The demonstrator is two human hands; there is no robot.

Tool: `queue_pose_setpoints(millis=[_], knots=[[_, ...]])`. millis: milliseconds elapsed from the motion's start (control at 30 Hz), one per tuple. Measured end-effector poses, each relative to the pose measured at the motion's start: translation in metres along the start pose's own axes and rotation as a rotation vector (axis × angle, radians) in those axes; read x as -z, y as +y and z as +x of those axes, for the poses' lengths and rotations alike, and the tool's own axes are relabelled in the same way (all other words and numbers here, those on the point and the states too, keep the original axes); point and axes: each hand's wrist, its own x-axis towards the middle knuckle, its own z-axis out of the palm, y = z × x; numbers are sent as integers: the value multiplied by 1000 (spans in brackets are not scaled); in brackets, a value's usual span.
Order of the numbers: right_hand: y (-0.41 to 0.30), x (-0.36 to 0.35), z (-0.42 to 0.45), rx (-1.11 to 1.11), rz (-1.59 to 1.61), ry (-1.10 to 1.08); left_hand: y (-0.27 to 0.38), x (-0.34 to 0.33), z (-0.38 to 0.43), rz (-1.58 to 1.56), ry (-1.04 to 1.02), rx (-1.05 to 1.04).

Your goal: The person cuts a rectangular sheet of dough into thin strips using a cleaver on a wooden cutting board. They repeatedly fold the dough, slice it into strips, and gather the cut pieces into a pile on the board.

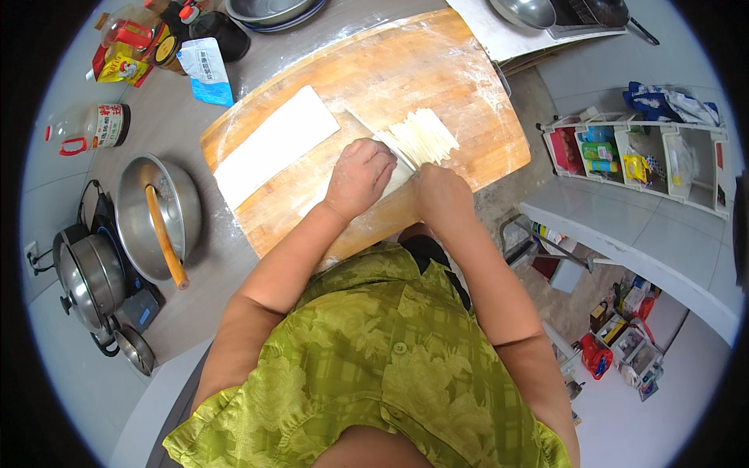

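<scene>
My right hand (442, 190) is closed around the handle of a kitchen knife (377, 133), whose blade points away from me across a wooden board (404, 64). My left hand (361, 175) lies with curled fingers on a folded strip of dough (399, 179), just left of the blade. Right of the blade, cut noodles (422, 137) lie in a loose pile. A second, wide flat strip of dough (278, 146) rests on the board's left part. Loose flour dusts the wood. The knife handle is hidden in my fist.
Left of the board stands a steel bowl (190, 216) with a wooden rolling pin (162, 234) in it. A lidded steel pot (96, 278) is farther left. Bottles and a blue-white packet (205, 70) stand at the upper left. A wok (605, 11) is at the upper right.
</scene>
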Motion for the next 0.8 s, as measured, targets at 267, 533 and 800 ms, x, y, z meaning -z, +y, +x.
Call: queue_pose_setpoints(millis=[267,533,800], knots=[[21,3,-11,-51,209,118,-3,1,-4,-24,5,-21],[23,14,-54,-17,-5,81,-3,3,-6,-18,-5,-21],[21,19,-52,6,-32,27,-1,4,-5,-7,-24,-13]])
